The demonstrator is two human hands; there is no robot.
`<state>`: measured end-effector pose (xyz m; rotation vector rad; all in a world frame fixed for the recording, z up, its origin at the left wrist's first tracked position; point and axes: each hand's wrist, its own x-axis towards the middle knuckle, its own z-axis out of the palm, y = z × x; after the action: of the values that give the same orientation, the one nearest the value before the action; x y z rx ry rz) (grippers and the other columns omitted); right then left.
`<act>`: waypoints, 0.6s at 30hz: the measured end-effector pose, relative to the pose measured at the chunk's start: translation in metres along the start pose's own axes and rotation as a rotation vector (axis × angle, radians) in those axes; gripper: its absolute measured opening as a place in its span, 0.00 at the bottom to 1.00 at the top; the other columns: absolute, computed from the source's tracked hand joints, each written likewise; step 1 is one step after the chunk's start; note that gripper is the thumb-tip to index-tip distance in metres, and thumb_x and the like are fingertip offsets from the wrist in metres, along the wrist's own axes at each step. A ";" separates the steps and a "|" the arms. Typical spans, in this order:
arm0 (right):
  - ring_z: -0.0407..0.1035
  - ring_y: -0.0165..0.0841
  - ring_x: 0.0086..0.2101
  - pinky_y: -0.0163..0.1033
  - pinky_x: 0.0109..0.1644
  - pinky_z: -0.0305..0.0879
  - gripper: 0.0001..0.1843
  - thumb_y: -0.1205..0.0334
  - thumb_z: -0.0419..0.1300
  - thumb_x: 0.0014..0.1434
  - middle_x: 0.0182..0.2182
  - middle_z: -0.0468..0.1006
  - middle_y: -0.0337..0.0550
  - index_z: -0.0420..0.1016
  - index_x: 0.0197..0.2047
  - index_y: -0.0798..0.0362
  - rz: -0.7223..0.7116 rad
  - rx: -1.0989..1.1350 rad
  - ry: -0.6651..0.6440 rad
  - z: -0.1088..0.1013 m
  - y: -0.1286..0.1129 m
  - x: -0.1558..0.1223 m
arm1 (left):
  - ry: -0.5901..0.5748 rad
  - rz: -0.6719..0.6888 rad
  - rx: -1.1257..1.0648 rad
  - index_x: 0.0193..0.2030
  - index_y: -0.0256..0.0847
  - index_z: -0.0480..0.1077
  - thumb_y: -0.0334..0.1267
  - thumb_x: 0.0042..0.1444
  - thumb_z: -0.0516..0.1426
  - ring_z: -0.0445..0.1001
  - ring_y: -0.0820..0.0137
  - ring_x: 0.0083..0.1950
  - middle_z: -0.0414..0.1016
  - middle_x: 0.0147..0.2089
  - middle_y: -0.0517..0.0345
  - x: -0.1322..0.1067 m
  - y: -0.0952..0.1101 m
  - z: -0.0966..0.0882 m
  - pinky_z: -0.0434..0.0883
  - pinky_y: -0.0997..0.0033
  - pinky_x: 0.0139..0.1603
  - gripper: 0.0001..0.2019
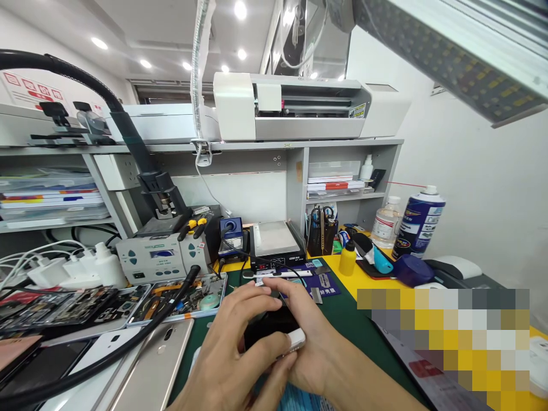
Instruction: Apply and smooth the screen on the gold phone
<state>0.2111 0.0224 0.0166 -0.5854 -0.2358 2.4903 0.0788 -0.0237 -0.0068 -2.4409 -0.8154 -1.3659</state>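
Observation:
Between my two hands, above the green mat (338, 331), is a smartphone (268, 321) with a dark face and a pale rounded edge. My left hand (231, 348) closes over it from the left, its thumb near the pale corner and its fingers across the far end. From the right, my right hand (314, 337) wraps around the other side, fingertips touching the phone. Much of the phone is hidden by the fingers. Something blue (295, 397) shows beneath the hands, too covered to name.
A soldering station (160, 257) with a thick black hose stands left, by a parts tray (225, 302) and phone shells (154, 365). Behind sits a heating plate (276, 238). To the right are a yellow bottle (347, 260) and a spray can (419, 222). A lamp (454, 57) hangs overhead.

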 end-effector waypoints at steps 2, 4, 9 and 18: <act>0.73 0.34 0.24 0.36 0.32 0.70 0.13 0.53 0.56 0.59 0.25 0.76 0.42 0.72 0.33 0.55 -0.025 0.013 -0.010 0.001 0.000 0.000 | -0.006 0.016 0.008 0.43 0.39 0.73 0.18 0.54 0.60 0.63 0.56 0.64 0.65 0.57 0.48 -0.001 -0.001 0.001 0.67 0.48 0.64 0.14; 0.73 0.34 0.25 0.35 0.32 0.70 0.13 0.53 0.57 0.59 0.24 0.76 0.42 0.72 0.32 0.55 -0.035 0.011 0.006 0.001 0.000 -0.001 | 0.001 0.024 0.007 0.43 0.39 0.73 0.18 0.53 0.60 0.63 0.56 0.64 0.65 0.58 0.48 -0.001 -0.001 0.002 0.67 0.47 0.64 0.15; 0.74 0.34 0.25 0.34 0.32 0.69 0.14 0.52 0.57 0.58 0.23 0.74 0.42 0.72 0.31 0.55 -0.018 0.015 -0.014 0.000 0.000 -0.002 | 0.013 0.028 -0.004 0.43 0.37 0.73 0.18 0.53 0.60 0.64 0.55 0.64 0.65 0.58 0.46 -0.001 -0.001 0.002 0.67 0.46 0.65 0.14; 0.73 0.34 0.26 0.35 0.33 0.70 0.14 0.52 0.57 0.58 0.25 0.75 0.42 0.73 0.34 0.55 -0.017 0.033 -0.071 -0.004 -0.001 0.003 | 0.028 0.025 0.007 0.42 0.38 0.73 0.19 0.53 0.61 0.65 0.55 0.63 0.66 0.56 0.47 0.000 0.000 0.002 0.68 0.46 0.63 0.13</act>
<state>0.2107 0.0249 0.0119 -0.4807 -0.2259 2.4959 0.0798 -0.0227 -0.0081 -2.4128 -0.7791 -1.3820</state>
